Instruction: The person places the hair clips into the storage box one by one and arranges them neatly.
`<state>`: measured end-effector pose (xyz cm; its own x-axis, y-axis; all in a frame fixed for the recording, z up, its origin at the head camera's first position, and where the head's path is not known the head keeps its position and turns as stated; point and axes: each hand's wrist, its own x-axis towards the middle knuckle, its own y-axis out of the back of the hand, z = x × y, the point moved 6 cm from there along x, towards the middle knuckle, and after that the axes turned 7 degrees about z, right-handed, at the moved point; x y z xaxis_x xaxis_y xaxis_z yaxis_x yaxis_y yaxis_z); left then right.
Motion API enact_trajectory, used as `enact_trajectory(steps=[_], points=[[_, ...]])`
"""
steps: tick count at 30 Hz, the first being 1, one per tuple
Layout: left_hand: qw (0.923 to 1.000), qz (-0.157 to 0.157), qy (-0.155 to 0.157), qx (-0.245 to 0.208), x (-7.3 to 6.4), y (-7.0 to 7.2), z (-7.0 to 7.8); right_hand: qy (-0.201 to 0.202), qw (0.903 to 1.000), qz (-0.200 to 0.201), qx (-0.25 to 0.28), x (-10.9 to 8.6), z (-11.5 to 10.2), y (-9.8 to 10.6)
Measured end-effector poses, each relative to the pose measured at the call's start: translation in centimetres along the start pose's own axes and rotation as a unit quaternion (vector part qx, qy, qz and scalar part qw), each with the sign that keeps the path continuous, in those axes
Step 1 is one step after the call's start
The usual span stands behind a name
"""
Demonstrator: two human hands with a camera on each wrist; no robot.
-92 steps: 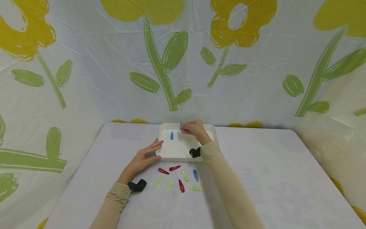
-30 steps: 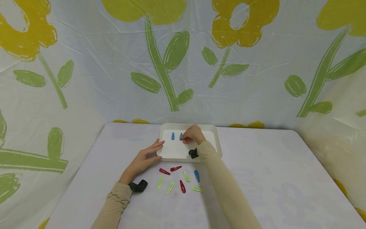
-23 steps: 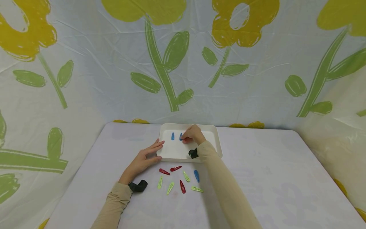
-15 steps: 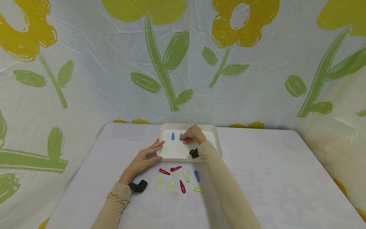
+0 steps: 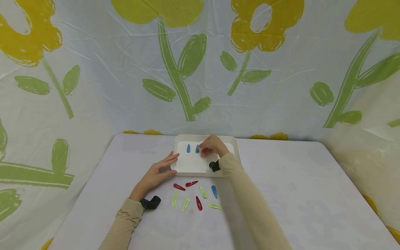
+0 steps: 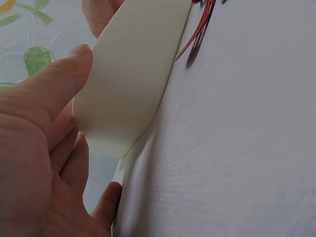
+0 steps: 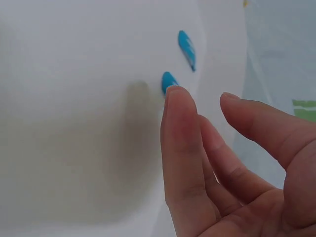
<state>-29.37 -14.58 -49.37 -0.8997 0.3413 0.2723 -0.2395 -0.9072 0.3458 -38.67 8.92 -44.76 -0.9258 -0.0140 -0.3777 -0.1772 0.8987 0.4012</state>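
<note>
A white tray (image 5: 193, 165) holds two blue snap hair clips, the left clip (image 5: 188, 148) and the right clip (image 5: 197, 149), lying side by side. My right hand (image 5: 215, 145) hovers just right of the second one. In the right wrist view its thumb and index finger (image 7: 181, 133) stand apart with nothing between them; a fingertip partly covers the nearer blue clip (image 7: 168, 81). My left hand (image 5: 157, 172) rests against the tray's left front corner with spread fingers. Its thumb (image 6: 74, 66) touches the rim in the left wrist view.
In front of the tray lie several loose hair clips: a blue one (image 5: 214, 191), red ones such as the nearest (image 5: 199, 203), and yellow-green ones such as the middle one (image 5: 185, 205). A flowered cloth (image 5: 131, 104) hangs behind the white table (image 5: 281, 194).
My right hand has lowered the second blue hair clip into the tray, right of the first, and let go of it. The hand then shifted slightly right. My left hand has stayed put.
</note>
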Motion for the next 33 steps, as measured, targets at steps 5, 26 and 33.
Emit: enact_trajectory(steps=[5,26,33], points=[[1.0000,0.004,0.002,0.006,0.1,-0.1,-0.2,0.024,0.9996,-0.016,-0.006,-1.2,-1.1,0.6],[0.9999,0.006,-0.014,-0.004,-0.1,-0.1,-0.2,0.226,0.9724,-0.022,-0.054,-8.5,-3.8,4.3],[0.9998,-0.003,-0.018,-0.007,0.1,-0.1,-0.1,0.314,0.9450,0.004,-0.091,-11.2,-3.5,5.2]])
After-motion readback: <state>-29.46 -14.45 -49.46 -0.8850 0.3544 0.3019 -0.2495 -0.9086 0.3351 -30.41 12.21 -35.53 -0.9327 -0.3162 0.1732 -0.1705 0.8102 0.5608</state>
